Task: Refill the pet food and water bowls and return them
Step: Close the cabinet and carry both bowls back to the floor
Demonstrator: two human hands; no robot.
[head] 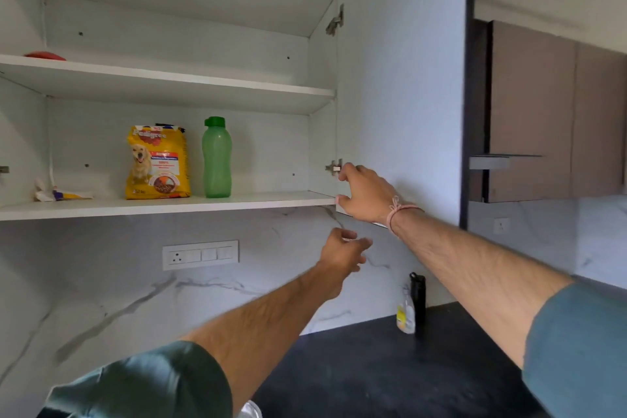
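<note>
We are fetching supplies. Our right hand [364, 193] curls at the open cupboard door [400, 78], grasp unclear; our left hand [341, 249] hangs released. Food bag [157, 163] and green bottle [217, 158] stand on the shelf [254, 202], well left of our fingers [349, 170]. Next likely calls for a leftward reach.

Bright, soft daylight throws only faint shadows, the left hand [342, 248] near centre smears with motion, and shelves [169, 205] bow toward nine o'clock.

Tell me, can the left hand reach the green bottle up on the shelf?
Probably yes. The cupboard door is open, nothing stands in front of the green bottle, and the left hand is empty, just below the shelf.
</note>
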